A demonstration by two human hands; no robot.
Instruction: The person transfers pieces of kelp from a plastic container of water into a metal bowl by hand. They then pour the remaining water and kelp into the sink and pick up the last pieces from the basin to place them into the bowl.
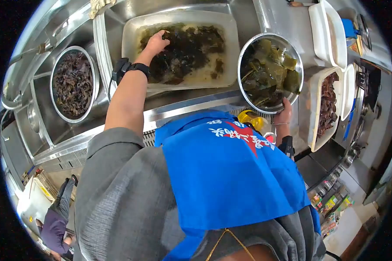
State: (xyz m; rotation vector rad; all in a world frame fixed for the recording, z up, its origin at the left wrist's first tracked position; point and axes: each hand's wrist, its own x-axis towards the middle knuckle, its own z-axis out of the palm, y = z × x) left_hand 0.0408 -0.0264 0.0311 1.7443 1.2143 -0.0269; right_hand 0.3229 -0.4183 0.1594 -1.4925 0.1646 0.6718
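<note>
Seaweed soaks in the tray set in the sink; the left hand dips in, fingers curled onto a clump. Right hand grips the steel bowl's rim (steadying it, I'd guess) close alongside.

- Apron: bright blue, with a red star and white lettering.
- Shirt: grey.
- Watch: black band.
- Tray: pale cream, holding dark green-black seaweed in yellowish water.
- Bowl: shiny silver, filled with olive-green kelp.
- Left bowl: silver, with dark brown-black shreds.
- Tub: white, with reddish-brown contents.
- Sink: silver-grey steel.
- Bottle: yellow.
</note>
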